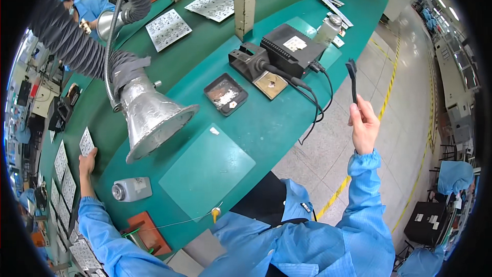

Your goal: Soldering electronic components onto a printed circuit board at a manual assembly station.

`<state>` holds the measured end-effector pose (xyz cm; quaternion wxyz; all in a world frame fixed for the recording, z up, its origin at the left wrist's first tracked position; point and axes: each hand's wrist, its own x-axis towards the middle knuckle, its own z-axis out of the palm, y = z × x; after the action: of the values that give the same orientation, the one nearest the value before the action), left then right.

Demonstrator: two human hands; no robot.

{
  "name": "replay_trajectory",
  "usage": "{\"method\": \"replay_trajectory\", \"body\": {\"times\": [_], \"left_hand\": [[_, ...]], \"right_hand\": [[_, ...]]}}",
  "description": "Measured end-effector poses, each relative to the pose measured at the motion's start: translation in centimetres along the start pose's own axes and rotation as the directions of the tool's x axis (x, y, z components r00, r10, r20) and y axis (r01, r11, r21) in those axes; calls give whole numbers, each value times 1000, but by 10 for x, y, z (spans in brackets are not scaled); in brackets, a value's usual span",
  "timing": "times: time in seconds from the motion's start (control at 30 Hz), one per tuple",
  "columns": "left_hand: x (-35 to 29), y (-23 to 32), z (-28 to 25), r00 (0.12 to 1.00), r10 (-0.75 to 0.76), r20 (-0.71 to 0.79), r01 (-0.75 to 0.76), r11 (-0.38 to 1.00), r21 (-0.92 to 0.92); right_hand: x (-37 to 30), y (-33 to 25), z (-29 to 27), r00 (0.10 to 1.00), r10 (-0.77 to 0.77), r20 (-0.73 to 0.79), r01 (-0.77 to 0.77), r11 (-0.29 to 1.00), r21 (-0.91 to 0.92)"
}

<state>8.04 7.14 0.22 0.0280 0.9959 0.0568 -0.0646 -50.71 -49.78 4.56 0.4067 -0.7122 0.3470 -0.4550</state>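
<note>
One black brush [353, 82] is gripped by the right hand [365, 125], one board [87, 142] by the left hand [87, 164]; two bottles [136, 189] are carried by the bench [271, 128].

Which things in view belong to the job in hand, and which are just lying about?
In use, apparently:
black brush, in right hand
patterned white panel, in left hand

Seemingly lying about:
pale bottle
black scrap tray
green reel
corded black box

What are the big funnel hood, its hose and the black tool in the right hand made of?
Funnel hood: probably metal; silvery, wrinkled, bright highlights.
Hose: likely coated fabric or flexible plastic; dull grey, tightly pleated.
Black tool in the right hand: perhaps plastic; plain dark body, but too small to be sure.
</note>
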Motion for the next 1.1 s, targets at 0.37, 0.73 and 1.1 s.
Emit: {"method": "replay_trajectory", "body": {"times": [0.37,0.73,1.1], "left_hand": [[-111,-38,-93,897,128,-423,-209,967,-149],[-388,-53,-92,618,71,-783,-488,815,-311],[-486,157,12,394,712,-582,-784,-71,-617]], "right_hand": [[142,92,23,940,-206,272,319,811,-491],[149,132,-13,914,-387,119,394,780,-487],[-140,-99,161,498,-565,658,344,825,448]]}}
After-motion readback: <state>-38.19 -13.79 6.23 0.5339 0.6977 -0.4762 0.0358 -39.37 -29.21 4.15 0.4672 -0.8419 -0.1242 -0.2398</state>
